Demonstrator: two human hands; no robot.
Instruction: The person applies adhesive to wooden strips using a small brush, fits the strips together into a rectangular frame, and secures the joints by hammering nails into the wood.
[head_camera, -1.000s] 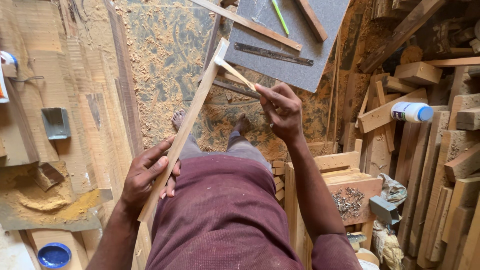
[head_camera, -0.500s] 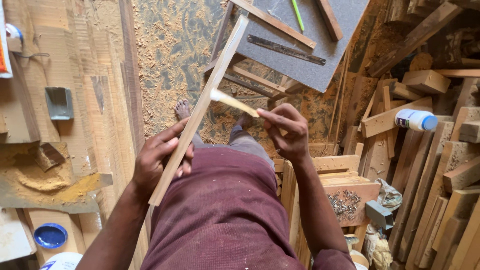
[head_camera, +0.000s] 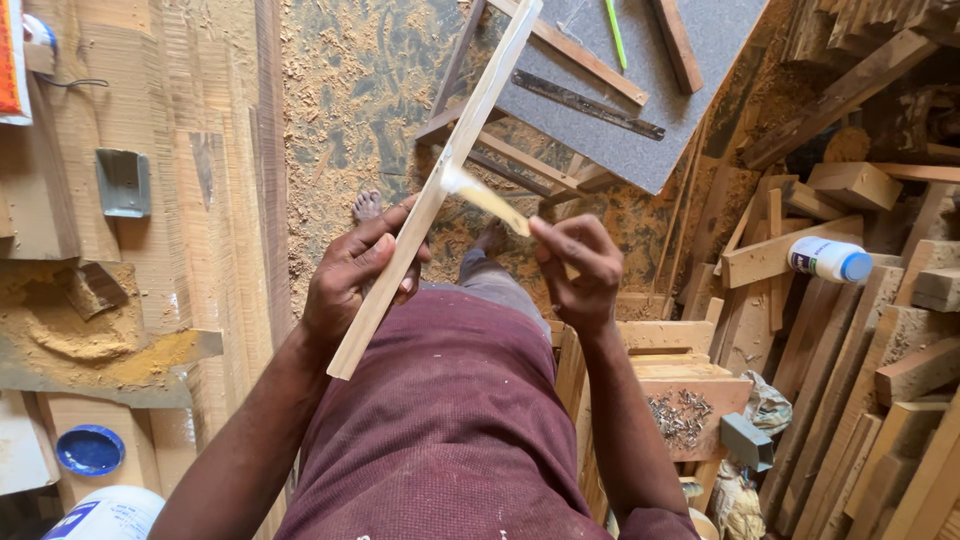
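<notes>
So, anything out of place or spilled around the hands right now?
Sawdust covers the floor, and offcuts lie piled askew at right. The left hand holds the slat; the right hand spreads white glue with a stick.

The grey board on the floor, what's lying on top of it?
On the grey board lie a long metal ruler, a green pencil and two wooden strips. The long wooden slat in the left hand covers the board's left corner.

Pale smooth wooden strip (head_camera: 440, 185); rough sawdust-strewn floor (head_camera: 350, 90).
</notes>
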